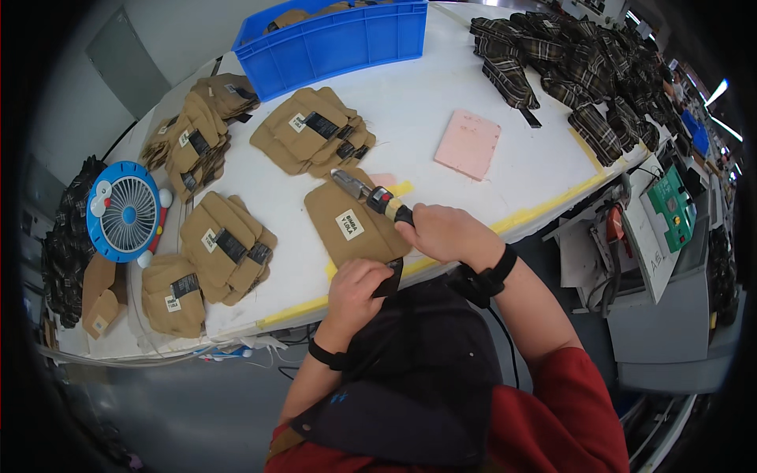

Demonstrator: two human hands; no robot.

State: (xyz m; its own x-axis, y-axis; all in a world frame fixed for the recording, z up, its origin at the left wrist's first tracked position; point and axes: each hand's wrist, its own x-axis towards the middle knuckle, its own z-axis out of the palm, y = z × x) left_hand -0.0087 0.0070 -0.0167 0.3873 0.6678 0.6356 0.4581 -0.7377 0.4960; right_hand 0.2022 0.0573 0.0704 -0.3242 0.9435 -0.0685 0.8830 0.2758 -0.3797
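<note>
My right hand (pixel 449 230) is wrapped round a hand tool (pixel 384 200) with a silver pointed metal end and a black handle marked with red. Its metal end lies over the far edge of a tan fabric piece (pixel 327 225), which bears a sewn cream label (pixel 349 225). At the near end of that piece, by the table's edge, my left hand (pixel 355 296) is closed with curled fingers on a black label (pixel 391 279). Whether the tool's tip touches the cloth I cannot tell.
Several stacks of tan pieces (pixel 303 126) lie left and beyond on the white table (pixel 402 94). A blue crate (pixel 339 43) stands at the back, a pink pad (pixel 469 144) right of it. Dark plaid pieces (pixel 568 59) are heaped far right. A blue fan (pixel 126 211) stands left.
</note>
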